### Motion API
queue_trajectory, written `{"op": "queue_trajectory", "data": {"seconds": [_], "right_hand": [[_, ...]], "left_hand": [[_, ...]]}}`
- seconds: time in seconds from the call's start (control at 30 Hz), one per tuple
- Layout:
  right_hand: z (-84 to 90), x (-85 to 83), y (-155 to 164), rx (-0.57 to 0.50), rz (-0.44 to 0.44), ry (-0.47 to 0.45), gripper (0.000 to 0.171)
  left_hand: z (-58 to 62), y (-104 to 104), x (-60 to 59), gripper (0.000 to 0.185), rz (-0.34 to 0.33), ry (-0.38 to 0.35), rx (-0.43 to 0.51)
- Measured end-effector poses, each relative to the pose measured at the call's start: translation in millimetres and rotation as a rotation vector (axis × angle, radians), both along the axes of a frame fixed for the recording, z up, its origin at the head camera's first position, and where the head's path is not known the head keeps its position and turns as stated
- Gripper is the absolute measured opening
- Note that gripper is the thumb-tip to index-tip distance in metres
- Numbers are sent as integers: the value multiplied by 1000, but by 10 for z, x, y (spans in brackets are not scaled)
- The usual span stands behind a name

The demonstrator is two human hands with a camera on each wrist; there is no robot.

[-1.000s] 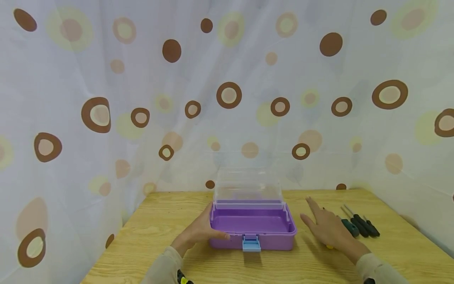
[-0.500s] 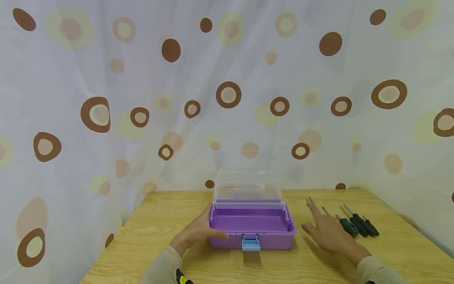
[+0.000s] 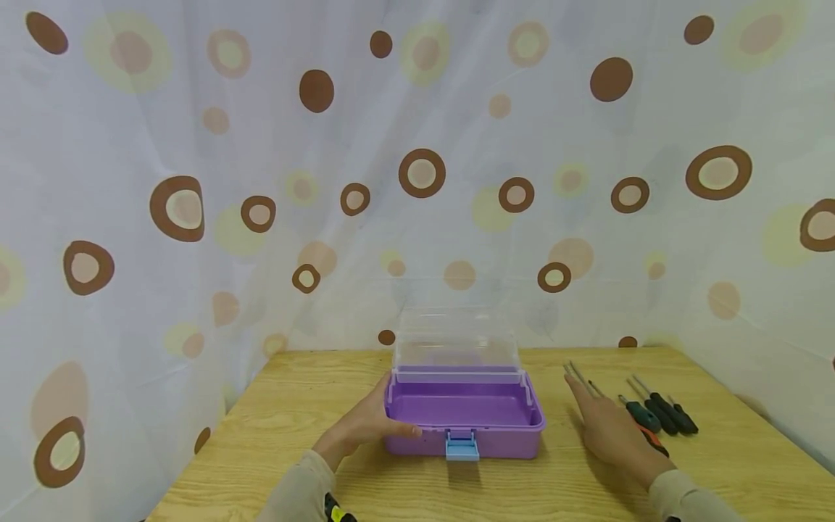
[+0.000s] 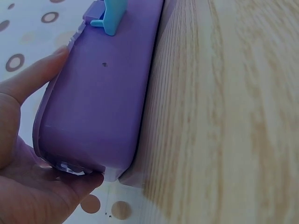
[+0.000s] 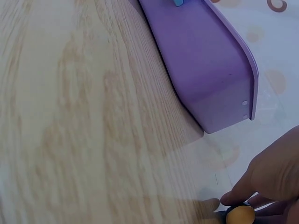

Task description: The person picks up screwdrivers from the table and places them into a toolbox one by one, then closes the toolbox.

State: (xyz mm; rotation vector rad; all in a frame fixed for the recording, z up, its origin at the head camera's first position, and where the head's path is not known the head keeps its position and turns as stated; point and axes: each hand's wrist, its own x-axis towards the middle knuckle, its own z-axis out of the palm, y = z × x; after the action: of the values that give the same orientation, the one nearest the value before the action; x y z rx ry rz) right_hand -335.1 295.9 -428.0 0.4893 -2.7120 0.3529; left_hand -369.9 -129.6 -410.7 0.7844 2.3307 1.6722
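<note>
In the middle of the wooden table is a purple plastic box (image 3: 470, 442) with a light blue latch (image 3: 462, 446) and its clear lid (image 3: 457, 341) raised. My left hand (image 3: 365, 420) grips the box's left end, thumb over the front rim, fingers at the end wall in the left wrist view. Right of the box, my right hand (image 3: 613, 428) is low over the table. Its thumb and fingers close round a screwdriver handle with a yellow-orange end (image 5: 240, 215) in the right wrist view. Metal shafts (image 3: 577, 377) show past its fingertips; most of that handle is hidden.
Beside the right hand lie a green-handled screwdriver (image 3: 642, 417), an orange-and-black handle (image 3: 654, 441) and several black-handled screwdrivers (image 3: 672, 417). A dotted curtain (image 3: 457, 217) hangs behind and along both sides of the table (image 3: 293, 391).
My right hand has lowered; its spread thumb and fingers have drawn in round a screwdriver handle. An orange-and-black handle has come into sight beside it. The left hand and box stay put.
</note>
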Motion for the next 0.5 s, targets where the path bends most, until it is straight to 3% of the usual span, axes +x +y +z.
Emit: {"op": "queue_trajectory", "data": {"seconds": [0.17,0.27,0.5], "right_hand": [[14,12,-1,6,-9,10,75],[35,1,22,-26,-27,-33,73],[83,-39,158,-269,-74,-207,84]], "left_hand": [[3,5,7,123,3,-5,-10],[5,5,12,123,6,-4,-16],[18,9,19,123,5,-2,-12]]}}
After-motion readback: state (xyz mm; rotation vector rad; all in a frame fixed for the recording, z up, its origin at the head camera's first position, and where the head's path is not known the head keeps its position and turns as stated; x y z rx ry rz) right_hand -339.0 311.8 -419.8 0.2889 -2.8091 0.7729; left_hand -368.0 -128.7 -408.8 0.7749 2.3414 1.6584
